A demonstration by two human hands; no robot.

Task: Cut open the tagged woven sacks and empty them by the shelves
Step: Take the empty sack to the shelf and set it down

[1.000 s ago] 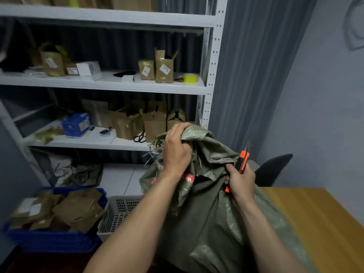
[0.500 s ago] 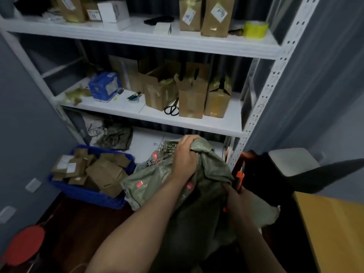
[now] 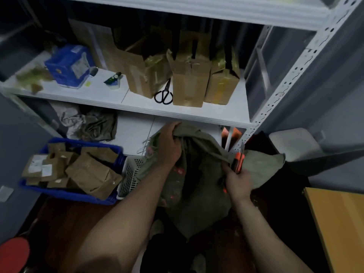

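A grey-green woven sack hangs in front of me, low by the white shelves. My left hand grips its bunched, frayed top edge, which has red markings. My right hand clutches the sack's right side and also holds an orange and black utility knife, blade end pointing up. What is inside the sack is hidden.
A blue crate of brown parcels and a white perforated basket sit on the floor at left. Cardboard boxes, black scissors and a blue box stand on the shelf. Crumpled sacks lie beneath. A yellow table is at right.
The view has tilted down and closer to the shelves. Both hands have carried the sack lower, off the table side toward the floor by the bottom shelf. The grips are unchanged.
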